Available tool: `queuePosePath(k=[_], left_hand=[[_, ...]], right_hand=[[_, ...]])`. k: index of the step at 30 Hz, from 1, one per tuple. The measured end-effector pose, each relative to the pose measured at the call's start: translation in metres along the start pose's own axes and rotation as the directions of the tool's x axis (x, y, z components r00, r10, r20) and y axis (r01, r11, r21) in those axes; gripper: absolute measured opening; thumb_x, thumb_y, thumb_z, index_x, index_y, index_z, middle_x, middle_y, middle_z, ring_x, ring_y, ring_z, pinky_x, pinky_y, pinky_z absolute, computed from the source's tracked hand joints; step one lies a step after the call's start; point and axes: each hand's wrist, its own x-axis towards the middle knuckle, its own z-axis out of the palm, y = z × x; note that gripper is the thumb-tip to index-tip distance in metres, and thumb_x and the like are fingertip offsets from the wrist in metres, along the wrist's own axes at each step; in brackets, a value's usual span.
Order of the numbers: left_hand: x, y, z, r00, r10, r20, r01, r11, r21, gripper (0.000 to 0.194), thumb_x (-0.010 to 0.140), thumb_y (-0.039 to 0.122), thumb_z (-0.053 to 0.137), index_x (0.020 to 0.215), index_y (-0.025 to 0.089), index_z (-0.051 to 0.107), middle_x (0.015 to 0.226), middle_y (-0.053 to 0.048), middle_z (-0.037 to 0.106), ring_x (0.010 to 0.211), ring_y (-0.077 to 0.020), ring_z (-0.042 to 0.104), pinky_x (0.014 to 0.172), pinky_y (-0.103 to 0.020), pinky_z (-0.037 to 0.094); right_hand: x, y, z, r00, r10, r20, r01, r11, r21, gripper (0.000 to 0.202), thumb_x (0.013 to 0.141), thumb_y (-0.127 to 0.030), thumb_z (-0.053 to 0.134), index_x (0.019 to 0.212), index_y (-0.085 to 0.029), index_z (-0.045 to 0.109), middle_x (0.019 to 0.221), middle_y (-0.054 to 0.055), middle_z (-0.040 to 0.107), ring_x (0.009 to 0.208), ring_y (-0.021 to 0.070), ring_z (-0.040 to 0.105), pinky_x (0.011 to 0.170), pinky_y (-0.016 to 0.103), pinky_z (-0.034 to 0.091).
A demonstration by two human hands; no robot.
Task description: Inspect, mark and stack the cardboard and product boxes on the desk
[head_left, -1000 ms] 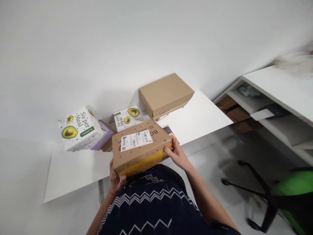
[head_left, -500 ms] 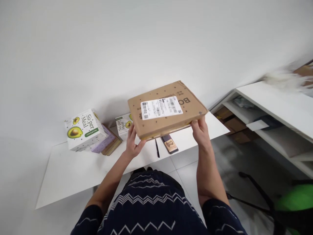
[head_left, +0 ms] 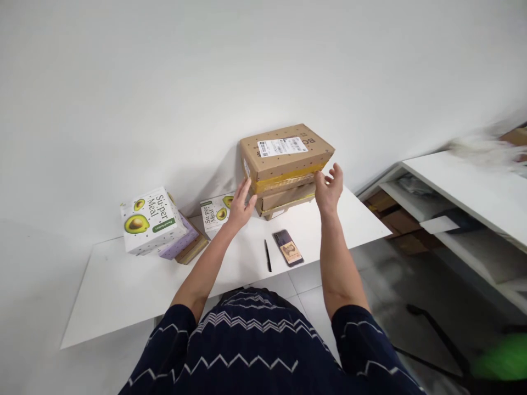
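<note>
A brown cardboard box (head_left: 284, 164) with a white shipping label lies on top of a lower cardboard box (head_left: 284, 200), against the wall. Yellow tape runs along its front side. At its left front corner is my left hand (head_left: 241, 206), fingers spread, holding nothing; whether the fingertips touch the cardboard I cannot tell. Beside the right front corner my right hand (head_left: 329, 188) is raised with loosely curled, parted fingers and nothing in it. In front of the stack lie a phone (head_left: 287, 248) and a black pen (head_left: 268, 255).
Left of the stack, a white avocado-print box (head_left: 150, 219) sits on a purple box (head_left: 177, 241) and brown boxes (head_left: 192, 249). A smaller avocado-print box (head_left: 216, 214) stands between. All rest on a white table (head_left: 111, 291). At right is a white shelf unit (head_left: 465, 175) and a chair (head_left: 502, 356).
The labelled box has moved away from me and down onto the lower cardboard box. Both hands have let go of it. The phone and pen now show fully.
</note>
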Motion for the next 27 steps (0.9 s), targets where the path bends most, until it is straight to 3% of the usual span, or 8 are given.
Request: queuePosePath(k=[3, 5, 6, 8, 11, 15, 19, 27], left_hand=[[-0.043, -0.028, -0.025, 0.953, -0.264, -0.148, 0.275, 0.96, 0.061, 0.056, 0.097, 0.047, 0.045, 0.144, 0.017, 0.047, 0.15, -0.015, 0.048, 0.143, -0.0258, 0.04, 0.122, -0.042, 0.026], [-0.074, -0.052, -0.043, 0.829, -0.488, -0.273, 0.527, 0.845, 0.089, 0.061, 0.094, 0.045, 0.051, 0.145, 0.011, 0.046, 0.149, -0.02, 0.046, 0.143, -0.0294, 0.039, 0.122, -0.043, 0.026], [-0.087, -0.064, -0.051, 0.772, -0.564, -0.293, 0.613, 0.783, 0.109, 0.064, 0.091, 0.042, 0.055, 0.145, 0.008, 0.044, 0.149, -0.023, 0.045, 0.144, -0.0309, 0.037, 0.122, -0.043, 0.024], [-0.107, -0.082, -0.062, 0.696, -0.651, -0.302, 0.708, 0.694, 0.134, 0.069, 0.087, 0.035, 0.06, 0.145, 0.002, 0.042, 0.15, -0.026, 0.043, 0.147, -0.0328, 0.032, 0.123, -0.043, 0.021], [-0.12, -0.096, -0.066, 0.634, -0.721, -0.279, 0.768, 0.628, 0.121, 0.072, 0.084, 0.03, 0.061, 0.146, 0.001, 0.039, 0.152, -0.027, 0.04, 0.148, -0.0337, 0.03, 0.124, -0.042, 0.019], [-0.116, -0.103, -0.061, 0.569, -0.786, -0.241, 0.816, 0.575, 0.05, 0.071, 0.083, 0.028, 0.061, 0.146, 0.006, 0.038, 0.152, -0.022, 0.044, 0.148, -0.0313, 0.032, 0.123, -0.041, 0.022], [-0.114, -0.101, -0.055, 0.543, -0.813, -0.211, 0.836, 0.547, 0.044, 0.065, 0.085, 0.025, 0.058, 0.145, 0.011, 0.04, 0.146, -0.019, 0.052, 0.14, -0.0305, 0.045, 0.119, -0.044, 0.031], [-0.192, -0.057, -0.057, 0.56, -0.82, -0.115, 0.825, 0.564, -0.006, 0.064, 0.087, 0.036, 0.062, 0.145, 0.018, 0.043, 0.143, -0.016, 0.055, 0.132, -0.0289, 0.053, 0.111, -0.043, 0.041]], right_hand=[[-0.053, -0.01, -0.006, 0.992, -0.078, -0.101, 0.079, 0.997, 0.009, 0.048, 0.092, -0.053, 0.052, 0.13, -0.024, 0.055, 0.121, 0.01, 0.06, 0.1, 0.0211, 0.061, 0.088, 0.04, 0.052], [-0.099, -0.018, -0.004, 0.991, -0.09, 0.1, 0.086, 0.995, 0.039, 0.037, 0.096, -0.051, 0.046, 0.113, -0.024, 0.065, 0.097, 0.006, 0.066, 0.082, 0.0188, 0.062, 0.079, 0.035, 0.052], [-0.122, -0.021, -0.001, 0.939, -0.098, 0.331, 0.087, 0.995, 0.049, 0.035, 0.097, -0.05, 0.045, 0.104, -0.024, 0.068, 0.09, 0.005, 0.067, 0.077, 0.0183, 0.062, 0.076, 0.033, 0.052], [-0.158, -0.02, 0.014, 0.676, -0.107, 0.729, 0.123, 0.992, 0.031, 0.035, 0.096, -0.049, 0.048, 0.09, -0.024, 0.071, 0.084, 0.004, 0.068, 0.075, 0.0188, 0.063, 0.076, 0.032, 0.051], [-0.186, -0.005, 0.049, 0.449, 0.084, 0.89, 0.152, 0.974, -0.168, 0.035, 0.096, -0.045, 0.047, 0.09, -0.022, 0.073, 0.091, 0.008, 0.072, 0.086, 0.0227, 0.068, 0.086, 0.034, 0.05], [-0.193, 0.026, 0.101, 0.503, 0.353, 0.788, 0.049, 0.899, -0.434, 0.06, 0.091, -0.043, 0.055, 0.14, -0.01, 0.051, 0.139, 0.021, 0.058, 0.128, 0.0315, 0.055, 0.107, 0.041, 0.042], [-0.201, 0.047, 0.126, 0.483, 0.452, 0.75, -0.207, 0.891, -0.404, 0.075, 0.089, -0.047, 0.055, 0.151, -0.009, 0.035, 0.151, 0.02, 0.045, 0.139, 0.0294, 0.045, 0.112, 0.041, 0.039], [-0.239, 0.059, 0.034, 0.529, 0.493, 0.69, -0.406, 0.862, -0.304, 0.063, 0.084, -0.061, 0.055, 0.13, -0.017, 0.056, 0.124, 0.013, 0.066, 0.098, 0.0247, 0.067, 0.088, 0.038, 0.052]])
